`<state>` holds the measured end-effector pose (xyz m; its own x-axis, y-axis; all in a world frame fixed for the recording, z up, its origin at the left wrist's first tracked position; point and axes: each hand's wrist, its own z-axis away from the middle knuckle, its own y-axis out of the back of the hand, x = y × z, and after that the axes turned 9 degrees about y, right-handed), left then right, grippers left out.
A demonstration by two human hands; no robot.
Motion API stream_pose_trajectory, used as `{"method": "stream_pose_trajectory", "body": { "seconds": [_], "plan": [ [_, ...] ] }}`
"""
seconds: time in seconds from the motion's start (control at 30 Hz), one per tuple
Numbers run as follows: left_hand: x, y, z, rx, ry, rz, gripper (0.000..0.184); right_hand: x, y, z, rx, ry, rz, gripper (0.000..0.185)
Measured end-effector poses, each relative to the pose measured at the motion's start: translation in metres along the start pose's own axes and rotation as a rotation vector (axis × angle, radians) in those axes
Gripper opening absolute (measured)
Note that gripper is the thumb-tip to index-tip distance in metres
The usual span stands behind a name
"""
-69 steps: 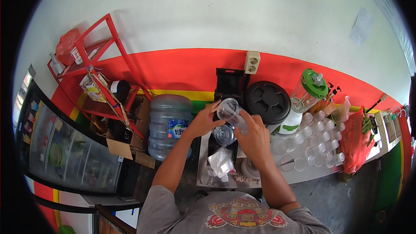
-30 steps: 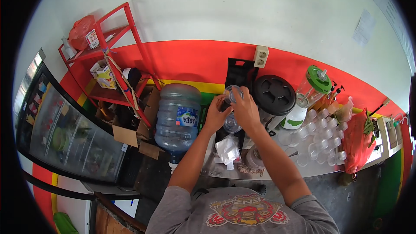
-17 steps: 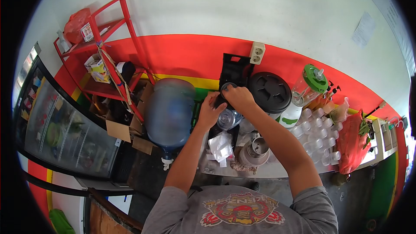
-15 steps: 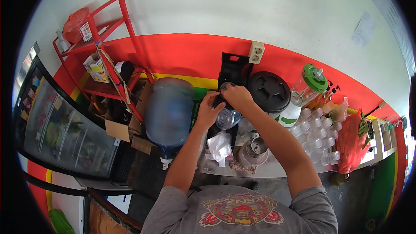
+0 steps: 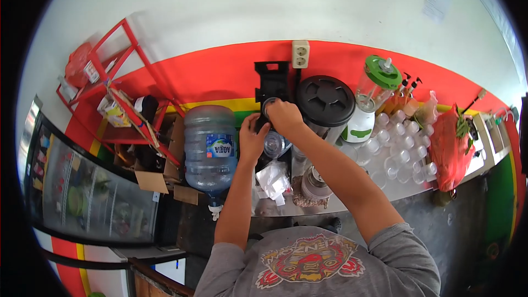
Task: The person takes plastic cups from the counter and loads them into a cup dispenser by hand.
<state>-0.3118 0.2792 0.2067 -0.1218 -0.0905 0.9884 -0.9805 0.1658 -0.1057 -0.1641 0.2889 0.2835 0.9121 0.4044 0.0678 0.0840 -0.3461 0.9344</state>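
A clear plastic cup (image 5: 268, 104) sits low in a black device (image 5: 272, 80) with a raised back. My right hand (image 5: 282, 117) is closed at the cup's rim, its fingertips partly hidden. Just left of it, my left hand (image 5: 253, 136) has its thumb and fingers apart, beside the cup and the dark front of the device. Clear round plastic items (image 5: 273, 144) lie just below the hands. Nearer to me are a white plastic packet (image 5: 273, 180) and a round metal-topped container (image 5: 316, 182).
A large water bottle (image 5: 210, 148) stands left, beside a red shelf (image 5: 124, 102). To the right are a black-lidded container (image 5: 325, 102), a green-lidded blender (image 5: 360, 124), several clear cups (image 5: 399, 154) and a red bag (image 5: 452, 151). A glass-door fridge (image 5: 93, 192) is at far left.
The cup, earlier held up between both hands, is now down in the black device. My left hand's thumb and fingers have parted. The view has shifted, so the counter items appear further left.
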Motion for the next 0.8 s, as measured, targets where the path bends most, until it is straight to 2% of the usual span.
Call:
{"method": "stream_pose_trajectory", "body": {
  "seconds": [0.07,0.1,0.13,0.2,0.23,0.3,0.33,0.4,0.53,0.6,0.67,0.73,0.8],
  "plan": [
    [0.004,-0.009,0.007,0.132,0.031,0.06,0.047,0.001,0.011,0.01,0.01,-0.083,-0.19,0.031],
    [0.001,-0.014,0.009,0.202,-0.006,-0.029,0.046,0.002,0.021,0.017,0.038,-0.107,-0.242,0.042],
    [0.008,-0.021,0.014,0.18,0.002,-0.025,0.046,0.003,0.025,0.027,0.034,-0.129,-0.235,0.042],
    [0.026,-0.035,0.031,0.221,-0.088,-0.073,0.045,0.007,0.034,0.05,0.321,-0.101,-0.411,0.049],
    [0.039,-0.045,0.041,0.197,-0.076,-0.065,0.045,0.011,0.045,0.066,0.313,-0.125,-0.398,0.049],
    [0.067,-0.065,0.063,0.275,-0.19,-0.289,0.045,0.021,0.072,0.101,0.314,-0.139,-0.709,0.045],
    [0.076,-0.074,0.073,0.254,-0.174,-0.28,0.045,0.026,0.085,0.12,0.304,-0.164,-0.7,0.045],
    [0.088,-0.091,0.086,0.269,-0.273,-0.347,0.04,0.043,0.107,0.161,0.169,-0.283,-1.067,0.04],
    [0.089,-0.133,0.106,0.147,-0.289,-0.24,0.035,0.087,0.1,0.247,0.199,-0.458,-1.079,0.034],
    [0.087,-0.157,0.113,-0.06,-0.263,-0.228,0.031,0.105,0.097,0.286,0.283,-0.697,-1.083,0.027],
    [0.082,-0.184,0.117,-0.115,-0.22,-0.243,0.028,0.124,0.096,0.32,0.295,-0.783,-1.078,0.026],
    [0.073,-0.209,0.122,-0.24,-0.178,-0.399,0.028,0.14,0.101,0.353,0.295,-0.863,-1.071,0.025],
    [0.063,-0.232,0.126,-0.245,-0.134,-0.398,0.023,0.156,0.107,0.383,0.256,-0.932,-1.052,0.026]
  ]
}}
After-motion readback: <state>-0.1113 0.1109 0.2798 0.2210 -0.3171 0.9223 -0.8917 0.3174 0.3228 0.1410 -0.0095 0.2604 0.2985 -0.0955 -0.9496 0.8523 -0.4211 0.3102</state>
